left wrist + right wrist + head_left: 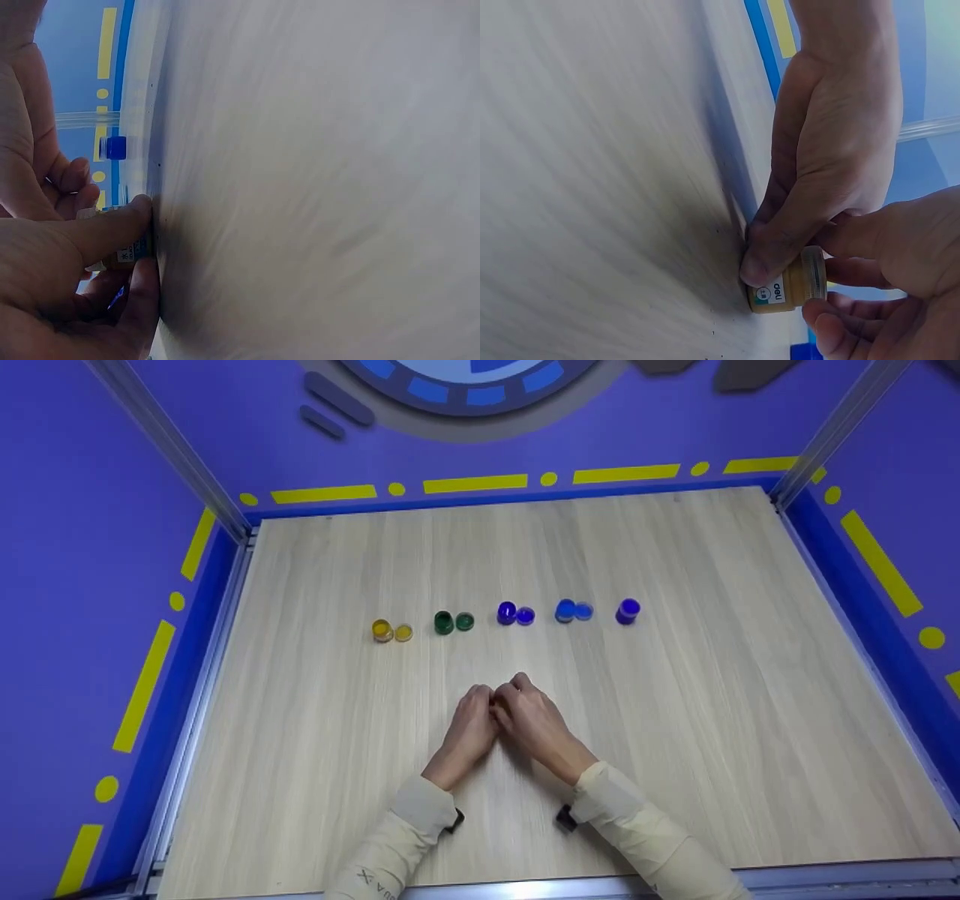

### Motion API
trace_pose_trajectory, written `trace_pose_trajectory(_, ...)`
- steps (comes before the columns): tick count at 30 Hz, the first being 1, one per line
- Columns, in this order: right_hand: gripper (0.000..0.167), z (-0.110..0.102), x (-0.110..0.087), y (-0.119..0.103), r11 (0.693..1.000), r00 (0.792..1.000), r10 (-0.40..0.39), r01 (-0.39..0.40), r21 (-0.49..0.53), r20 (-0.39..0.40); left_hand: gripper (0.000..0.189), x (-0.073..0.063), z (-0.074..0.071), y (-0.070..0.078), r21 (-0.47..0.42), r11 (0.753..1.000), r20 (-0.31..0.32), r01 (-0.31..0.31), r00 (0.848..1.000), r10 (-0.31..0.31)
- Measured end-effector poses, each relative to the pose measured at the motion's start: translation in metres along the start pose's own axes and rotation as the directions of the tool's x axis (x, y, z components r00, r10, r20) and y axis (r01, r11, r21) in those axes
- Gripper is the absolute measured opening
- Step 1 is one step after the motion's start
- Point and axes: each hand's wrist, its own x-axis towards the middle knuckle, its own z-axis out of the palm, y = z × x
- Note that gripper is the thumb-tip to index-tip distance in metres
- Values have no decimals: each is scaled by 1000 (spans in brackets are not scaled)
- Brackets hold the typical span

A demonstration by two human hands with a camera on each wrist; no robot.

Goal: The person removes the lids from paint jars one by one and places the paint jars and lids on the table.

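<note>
My two hands meet low over the middle of the table, around a small paint jar [777,294] with ochre paint, a printed label and a clear lid [815,271]. The left hand [471,723] grips the jar's body, its thumb across the label and the jar's base close to the tabletop. At the lid end, the right hand [535,724] pinches the clear lid between thumb and fingers. From the head view the jar is hidden behind the hands. In the left wrist view the jar [125,256] shows partly between the left fingers.
Beyond the hands runs a row of jars: yellow [382,631], green [444,622], violet-blue [507,613] and blue [565,611], each with its lid beside it. A purple jar [628,611] stands alone at the right end. Blue panels [480,461] wall the wooden table [337,780].
</note>
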Motion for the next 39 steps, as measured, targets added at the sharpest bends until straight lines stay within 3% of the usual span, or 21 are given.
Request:
trace_pose_trajectory(5,10,-1,3,1,1000,999,-22,22,3,38,17,-1,0,-1,4,1000,-5,-11,1000,11)
trace_pose_trajectory(11,12,-7,6,7,993,986,-115,115,3,117,19,-1,3,-2,30,999,-40,-31,999,32)
trace_pose_trajectory(21,16,-16,12,16,955,936,-289,296,-5,201,24,1,3,-3,-5,1000,-21,-2,1000,2)
trace_pose_trajectory(30,13,-21,16,20,934,898,-356,349,74,260,19,2,2,-1,13,1000,-6,10,1000,-10)
trace_pose_trajectory(34,12,-22,15,25,936,902,-350,329,124,251,21,2,2,0,15,1000,-7,16,1000,-16)
trace_pose_trajectory(39,13,-23,12,34,945,936,-282,232,232,212,25,2,3,-1,-7,1000,-13,20,1000,-20)
